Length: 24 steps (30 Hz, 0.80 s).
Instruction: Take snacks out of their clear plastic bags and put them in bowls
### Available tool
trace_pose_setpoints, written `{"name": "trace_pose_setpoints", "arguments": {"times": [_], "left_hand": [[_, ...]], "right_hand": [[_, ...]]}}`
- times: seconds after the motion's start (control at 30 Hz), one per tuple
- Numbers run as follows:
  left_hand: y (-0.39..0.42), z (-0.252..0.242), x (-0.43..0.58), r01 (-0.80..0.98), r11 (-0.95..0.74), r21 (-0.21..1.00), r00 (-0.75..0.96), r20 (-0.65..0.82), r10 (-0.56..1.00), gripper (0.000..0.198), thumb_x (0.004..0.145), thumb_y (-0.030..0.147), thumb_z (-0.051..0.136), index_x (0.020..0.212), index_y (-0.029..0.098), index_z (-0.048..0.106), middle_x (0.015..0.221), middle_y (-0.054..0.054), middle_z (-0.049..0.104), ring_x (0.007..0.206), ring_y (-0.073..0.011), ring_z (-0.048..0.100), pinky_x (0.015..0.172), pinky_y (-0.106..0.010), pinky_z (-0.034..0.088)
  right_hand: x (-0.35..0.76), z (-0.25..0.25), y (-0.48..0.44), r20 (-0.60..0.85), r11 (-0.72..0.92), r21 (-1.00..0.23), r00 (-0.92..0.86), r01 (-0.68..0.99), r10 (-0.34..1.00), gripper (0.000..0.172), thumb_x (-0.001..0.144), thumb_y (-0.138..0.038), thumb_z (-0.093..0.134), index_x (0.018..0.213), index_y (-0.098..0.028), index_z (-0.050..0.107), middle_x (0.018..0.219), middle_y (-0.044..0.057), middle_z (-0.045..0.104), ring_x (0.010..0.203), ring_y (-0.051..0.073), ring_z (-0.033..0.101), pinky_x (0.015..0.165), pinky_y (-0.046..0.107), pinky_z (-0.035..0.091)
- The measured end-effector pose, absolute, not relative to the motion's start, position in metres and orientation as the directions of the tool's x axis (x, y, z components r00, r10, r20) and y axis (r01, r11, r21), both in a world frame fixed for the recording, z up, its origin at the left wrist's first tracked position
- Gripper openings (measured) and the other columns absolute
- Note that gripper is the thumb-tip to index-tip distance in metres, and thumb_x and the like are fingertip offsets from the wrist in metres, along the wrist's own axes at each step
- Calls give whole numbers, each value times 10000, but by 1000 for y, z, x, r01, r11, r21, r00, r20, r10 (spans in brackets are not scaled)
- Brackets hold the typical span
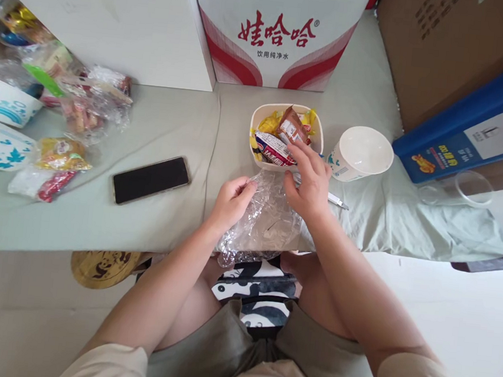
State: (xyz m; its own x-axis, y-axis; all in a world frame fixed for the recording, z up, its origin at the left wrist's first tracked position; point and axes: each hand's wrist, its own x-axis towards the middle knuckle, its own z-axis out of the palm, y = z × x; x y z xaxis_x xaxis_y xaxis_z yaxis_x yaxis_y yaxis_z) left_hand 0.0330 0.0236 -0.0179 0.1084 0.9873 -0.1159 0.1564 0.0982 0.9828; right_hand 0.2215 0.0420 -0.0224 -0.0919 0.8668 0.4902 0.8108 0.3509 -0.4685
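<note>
A crumpled clear plastic bag lies at the table's front edge and hangs partly over it. My left hand pinches the bag's upper left part between thumb and fingers. My right hand is over the bag's upper right side, fingers apart, with its fingertips at the front right rim of a cream bowl. Wrapped snacks fill the bowl, among them a brown packet, yellow ones and a blue and red one. Beside my right hand lies a silver pen-like item, partly hidden.
A white paper bowl stands right of the snacks, near a blue bottle and a clear cup. A black phone lies on the left, with packaged snacks and paper cups beyond. A white-red box stands behind.
</note>
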Motion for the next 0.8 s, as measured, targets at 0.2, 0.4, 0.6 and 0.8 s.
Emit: {"name": "trace_pose_setpoints", "arguments": {"times": [0.2, 0.4, 0.6, 0.8], "left_hand": [[25, -19, 33, 141, 98, 985, 92, -112, 989, 448, 863, 484, 651, 590, 206, 430, 518, 41, 400, 517, -104, 376, 503, -254, 255], [26, -21, 31, 111, 110, 988, 76, -119, 990, 424, 853, 458, 649, 591, 206, 431, 522, 48, 374, 508, -99, 383, 495, -251, 265], [33, -25, 26, -18, 175, 984, -2, -175, 985, 373, 823, 445, 685, 613, 200, 498, 534, 53, 374, 482, -90, 381, 458, -242, 265], [40, -20, 13, -81, 182, 980, -35, -185, 982, 353, 786, 400, 718, 594, 201, 499, 549, 44, 408, 494, -88, 406, 464, -236, 311]], "right_hand": [[219, -23, 43, 475, 287, -449, -46, 847, 879, 451, 893, -208, 487, 1310, -289, 637, 1364, 82, 696, 1383, 328, 543, 1118, 604, 363], [221, -21, 41, 517, 294, -448, -23, 844, 856, 469, 879, -235, 518, 1339, -264, 602, 1409, 117, 636, 1366, 339, 532, 1111, 585, 388], [228, -8, 18, 566, 474, -514, -132, 715, 814, 219, 917, -230, 483, 1007, -242, 683, 929, 86, 709, 918, 252, 674, 876, 443, 530], [229, -11, 2, 220, 639, -583, -660, 501, 719, 250, 909, -323, 629, 1120, -216, 710, 1025, 83, 759, 973, 248, 691, 881, 420, 549]]}}
